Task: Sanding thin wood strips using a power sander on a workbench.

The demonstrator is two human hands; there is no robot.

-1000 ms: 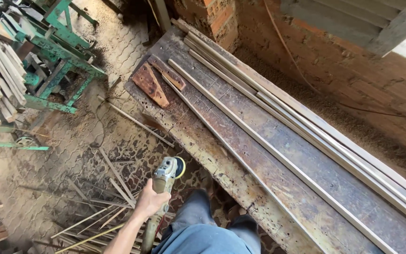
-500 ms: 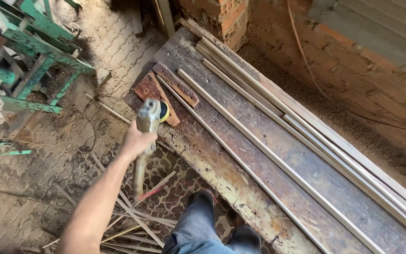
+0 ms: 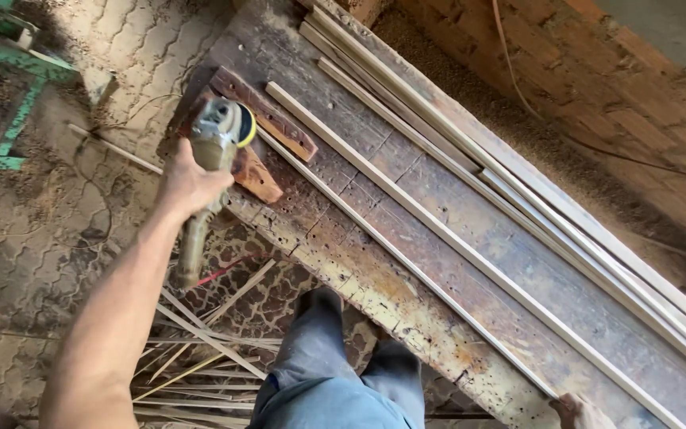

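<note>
My left hand [image 3: 188, 187] grips the body of an angle grinder [image 3: 220, 131] with a yellow-rimmed disc. It holds the grinder over the left end of a long worn wooden bench [image 3: 406, 286], just above two reddish wood blocks [image 3: 260, 171]. Several long pale wood strips [image 3: 454, 238] lie lengthwise on the bench. Only part of my right hand [image 3: 580, 411] shows at the bottom edge. It rests at the bench's near edge by the end of a thin strip, and its grip is hidden.
A green metal frame [image 3: 9, 87] stands on the paved floor at the upper left. Thin wood offcuts [image 3: 200, 349] litter the floor by my legs [image 3: 335, 373]. A brick wall [image 3: 597, 87] with a cable runs behind the bench.
My left arm has lifted the grinder from low beside my leg up and forward to the bench's left end, over the reddish blocks. My right hand has come into view.
</note>
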